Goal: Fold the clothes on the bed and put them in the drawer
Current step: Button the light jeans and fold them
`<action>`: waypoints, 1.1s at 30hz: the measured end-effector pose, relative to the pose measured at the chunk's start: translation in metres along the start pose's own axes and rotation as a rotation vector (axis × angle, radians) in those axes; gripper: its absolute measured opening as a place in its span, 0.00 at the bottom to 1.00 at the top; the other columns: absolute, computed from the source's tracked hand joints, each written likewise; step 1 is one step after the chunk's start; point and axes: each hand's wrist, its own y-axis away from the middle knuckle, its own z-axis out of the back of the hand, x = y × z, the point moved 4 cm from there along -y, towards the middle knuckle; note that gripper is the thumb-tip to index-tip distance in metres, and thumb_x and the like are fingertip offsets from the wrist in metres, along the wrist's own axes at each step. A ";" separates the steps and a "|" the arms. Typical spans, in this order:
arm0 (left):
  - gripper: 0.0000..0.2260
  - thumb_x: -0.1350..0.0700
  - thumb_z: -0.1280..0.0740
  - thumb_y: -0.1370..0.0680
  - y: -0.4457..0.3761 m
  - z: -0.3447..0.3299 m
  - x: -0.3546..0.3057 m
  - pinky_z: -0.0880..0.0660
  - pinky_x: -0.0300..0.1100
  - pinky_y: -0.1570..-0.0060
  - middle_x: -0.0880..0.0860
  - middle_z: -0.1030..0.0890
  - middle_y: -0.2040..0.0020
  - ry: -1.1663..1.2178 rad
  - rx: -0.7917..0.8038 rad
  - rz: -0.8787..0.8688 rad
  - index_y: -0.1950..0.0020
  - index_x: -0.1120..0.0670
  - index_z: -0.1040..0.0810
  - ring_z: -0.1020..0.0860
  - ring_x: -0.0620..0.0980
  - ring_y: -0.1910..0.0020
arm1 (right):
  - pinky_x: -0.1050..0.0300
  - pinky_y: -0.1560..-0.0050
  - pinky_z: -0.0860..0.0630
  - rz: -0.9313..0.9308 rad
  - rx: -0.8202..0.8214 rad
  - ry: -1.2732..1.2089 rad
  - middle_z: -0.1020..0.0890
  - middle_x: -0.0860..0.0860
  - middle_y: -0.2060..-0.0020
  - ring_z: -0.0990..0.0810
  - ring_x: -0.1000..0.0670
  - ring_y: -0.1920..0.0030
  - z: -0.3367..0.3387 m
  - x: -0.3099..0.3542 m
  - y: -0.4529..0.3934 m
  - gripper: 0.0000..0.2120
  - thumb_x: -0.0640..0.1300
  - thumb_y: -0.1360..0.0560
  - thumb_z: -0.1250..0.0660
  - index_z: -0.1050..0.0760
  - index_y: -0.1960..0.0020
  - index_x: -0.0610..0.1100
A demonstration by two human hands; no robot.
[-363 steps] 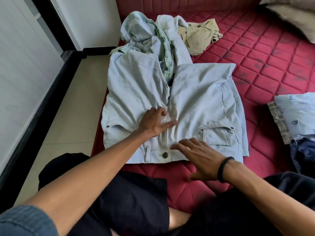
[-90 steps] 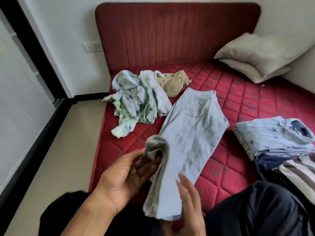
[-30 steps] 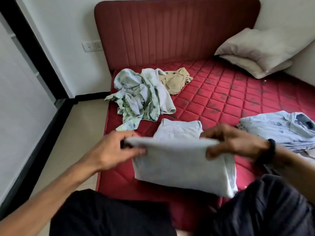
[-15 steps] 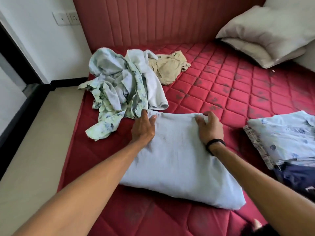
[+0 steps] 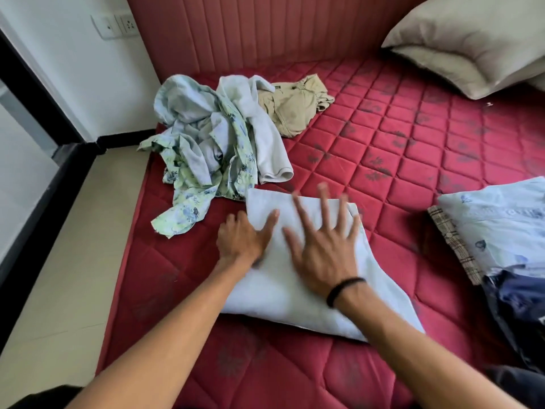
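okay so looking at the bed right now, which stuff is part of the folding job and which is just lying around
Part of the job:
- folded pale blue garment, under the left hand and right hand
- unfolded heap of shirts
- crumpled khaki garment
- folded stack at the right edge

Just lying about:
- pillows
- wall sockets
- red mattress

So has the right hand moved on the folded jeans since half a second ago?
Yes. The right hand has slid back from the far edge of the folded jeans toward the person, away from the headboard, and now lies flat with fingers spread.
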 end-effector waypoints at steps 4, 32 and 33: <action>0.53 0.18 0.31 0.43 0.045 0.004 0.034 0.24 0.49 0.39 0.58 0.20 0.35 0.168 0.351 0.175 0.31 0.54 0.27 0.21 0.60 0.36 | 0.28 0.24 0.59 -0.025 0.273 0.061 0.50 0.52 0.17 0.57 0.39 0.18 -0.024 0.004 0.048 0.33 0.72 0.20 0.61 0.52 0.18 0.61; 0.32 0.30 0.49 0.20 0.157 -0.002 0.090 0.24 0.67 0.42 0.58 0.29 0.23 -0.219 0.153 -0.321 0.21 0.44 0.31 0.23 0.67 0.33 | 0.56 0.64 0.29 -0.946 0.301 -0.796 0.20 0.47 0.67 0.22 0.47 0.67 0.025 -0.102 0.097 0.22 0.61 0.29 0.26 0.20 0.60 0.40; 0.33 0.28 0.48 0.21 0.154 0.001 0.088 0.25 0.65 0.41 0.59 0.28 0.24 -0.207 0.085 -0.289 0.20 0.43 0.33 0.24 0.67 0.33 | 0.56 0.61 0.27 -0.946 0.338 -0.820 0.18 0.47 0.63 0.19 0.46 0.62 0.023 -0.094 0.094 0.29 0.68 0.33 0.25 0.20 0.56 0.41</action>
